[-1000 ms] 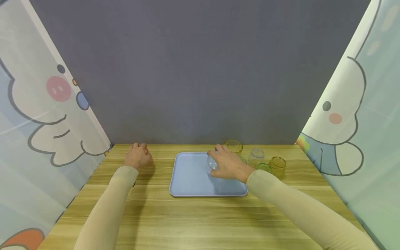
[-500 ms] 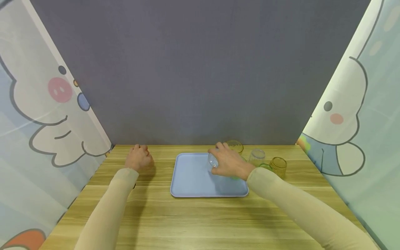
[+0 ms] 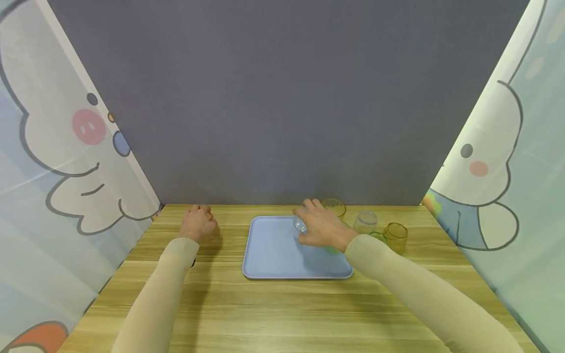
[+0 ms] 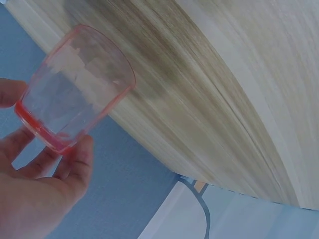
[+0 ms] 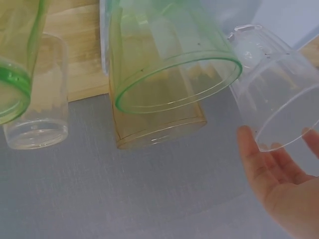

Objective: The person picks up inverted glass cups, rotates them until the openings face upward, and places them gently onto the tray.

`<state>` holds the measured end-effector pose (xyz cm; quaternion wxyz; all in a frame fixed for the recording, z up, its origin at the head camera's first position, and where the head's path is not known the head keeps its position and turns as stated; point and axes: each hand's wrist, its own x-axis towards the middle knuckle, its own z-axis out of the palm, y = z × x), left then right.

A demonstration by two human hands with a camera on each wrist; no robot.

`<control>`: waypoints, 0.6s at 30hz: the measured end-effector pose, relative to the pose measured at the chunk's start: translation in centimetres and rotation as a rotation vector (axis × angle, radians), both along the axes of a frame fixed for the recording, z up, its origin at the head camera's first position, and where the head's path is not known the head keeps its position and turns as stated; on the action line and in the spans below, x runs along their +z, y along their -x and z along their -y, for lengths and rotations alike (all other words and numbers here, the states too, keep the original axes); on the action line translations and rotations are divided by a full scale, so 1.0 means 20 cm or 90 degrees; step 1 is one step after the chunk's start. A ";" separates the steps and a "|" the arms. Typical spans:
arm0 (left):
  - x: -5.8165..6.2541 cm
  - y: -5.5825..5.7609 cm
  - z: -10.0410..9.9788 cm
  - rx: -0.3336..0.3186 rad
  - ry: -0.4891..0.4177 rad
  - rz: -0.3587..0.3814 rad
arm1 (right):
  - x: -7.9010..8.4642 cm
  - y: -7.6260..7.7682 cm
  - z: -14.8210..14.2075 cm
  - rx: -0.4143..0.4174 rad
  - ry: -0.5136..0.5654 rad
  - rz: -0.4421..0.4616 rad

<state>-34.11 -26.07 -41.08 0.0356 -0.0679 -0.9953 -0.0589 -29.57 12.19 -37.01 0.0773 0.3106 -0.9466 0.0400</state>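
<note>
My left hand (image 3: 198,223) is over the table to the left of the tray. In the left wrist view its fingertips hold a clear, red-tinted cup (image 4: 79,89) by the thick red end; the hand hides this cup in the head view. My right hand (image 3: 321,225) is over the right half of the pale blue tray (image 3: 269,257). It grips a clear cup (image 3: 298,226) near the rim, as the right wrist view also shows. A green cup (image 5: 174,82) stands close beside that hand, mostly hidden by it in the head view.
Right of the tray are another clear cup (image 3: 365,223), an amber cup (image 3: 396,239) and a green cup (image 3: 378,237) partly behind the right sleeve. A yellowish cup (image 3: 334,208) is behind the right hand. A grey panel (image 3: 282,108) closes off the table's far edge.
My right hand, with the clear cup, has shifted slightly left relative to the tray, so more of the green cup below it shows. The left hand has hardly moved.
</note>
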 end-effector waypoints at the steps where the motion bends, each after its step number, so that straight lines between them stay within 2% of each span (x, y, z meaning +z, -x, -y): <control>1: 0.00 0.00 0.00 -0.001 0.003 0.001 | 0.00 0.01 0.00 -0.001 -0.003 -0.004; 7: 0.00 0.00 0.00 -0.008 0.016 0.003 | -0.01 0.05 0.01 -0.014 0.001 0.004; 18: -0.01 0.01 0.00 0.009 -0.031 0.001 | -0.03 0.12 0.00 -0.027 0.039 0.013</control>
